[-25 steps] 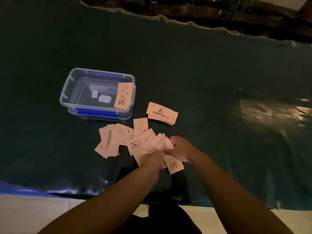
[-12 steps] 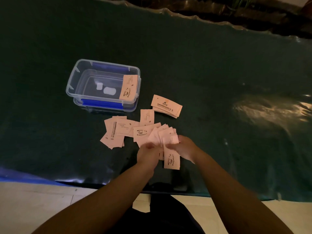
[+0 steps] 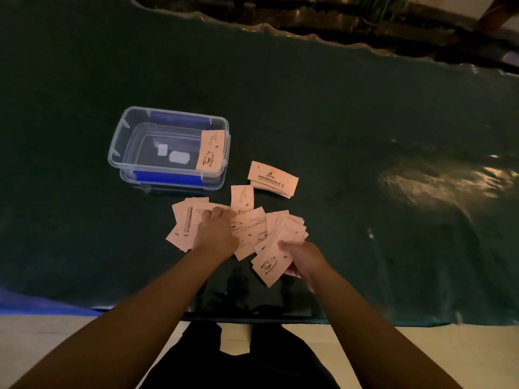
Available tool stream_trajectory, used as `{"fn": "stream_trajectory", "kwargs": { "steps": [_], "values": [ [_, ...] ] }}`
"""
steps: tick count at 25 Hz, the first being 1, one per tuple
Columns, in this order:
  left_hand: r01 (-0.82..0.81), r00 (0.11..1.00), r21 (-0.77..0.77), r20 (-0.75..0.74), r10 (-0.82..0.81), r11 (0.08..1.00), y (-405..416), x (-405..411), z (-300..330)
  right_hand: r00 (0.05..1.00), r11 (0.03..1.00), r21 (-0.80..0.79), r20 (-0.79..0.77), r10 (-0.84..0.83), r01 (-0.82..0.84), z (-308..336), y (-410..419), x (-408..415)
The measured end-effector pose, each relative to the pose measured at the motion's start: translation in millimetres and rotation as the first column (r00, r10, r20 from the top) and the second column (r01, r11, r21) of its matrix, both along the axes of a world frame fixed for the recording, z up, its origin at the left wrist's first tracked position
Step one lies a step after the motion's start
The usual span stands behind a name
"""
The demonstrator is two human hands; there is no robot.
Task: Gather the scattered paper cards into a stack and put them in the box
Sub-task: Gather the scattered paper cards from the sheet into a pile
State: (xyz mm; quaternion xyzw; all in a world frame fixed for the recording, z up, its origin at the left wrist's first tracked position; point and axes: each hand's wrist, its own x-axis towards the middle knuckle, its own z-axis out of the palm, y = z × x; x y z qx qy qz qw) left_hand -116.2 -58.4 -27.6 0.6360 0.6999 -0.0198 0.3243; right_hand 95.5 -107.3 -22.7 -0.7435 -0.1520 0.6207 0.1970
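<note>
Several pink paper cards (image 3: 250, 224) lie fanned out on the dark green table cover, just in front of a clear plastic box (image 3: 126, 141) with blue clips. One card (image 3: 211, 150) leans inside the box against its right wall. A small separate pile of cards (image 3: 273, 178) lies to the right of the box. My left hand (image 3: 216, 231) rests palm down on the left part of the spread, fingers on the cards. My right hand (image 3: 302, 259) grips a bunch of cards (image 3: 271, 266) at the right end of the spread.
The green cover (image 3: 365, 136) runs far to the right and back, with a shiny glare patch (image 3: 443, 181) at the right. Its near edge (image 3: 252, 318) lies just below my hands, above a pale floor (image 3: 42, 346). Two small white pads (image 3: 175, 155) sit in the box.
My hands have come apart: the left one moved left onto the loose cards near the box, while the right keeps its bunch, which has tilted.
</note>
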Motion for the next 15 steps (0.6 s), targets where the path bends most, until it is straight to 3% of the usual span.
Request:
{"fn": "stream_trajectory", "kwargs": {
  "steps": [3, 6, 9, 11, 15],
  "values": [
    [0.025, 0.999, 0.037, -0.045, -0.023, 0.999, -3, 0, -3, 0.999, 0.999, -0.004, -0.032, -0.041, 0.041, -3, -6, -10],
    [0.237, 0.953, 0.054, -0.207, -0.222, 0.97, -14, 1, -2, 0.999, 0.999, 0.033, 0.016, -0.027, 0.027, 0, -4, -11],
    [0.371, 0.891, -0.027, -0.272, -0.364, 0.928, -22, 3, -5, 0.981, 0.982, 0.095, 0.116, 0.155, -0.166, 6, 4, -2],
    [0.375, 0.898, -0.046, -0.231, -0.375, 0.926, -23, 3, -5, 0.905, 0.91, 0.095, 0.184, 0.383, -0.405, 9, 10, 5],
    [0.343, 0.935, -0.053, -0.073, -0.346, 0.938, -25, 1, -5, 0.618, 0.673, 0.008, 0.406, 0.673, -0.739, 9, 27, 12]
  ]
}}
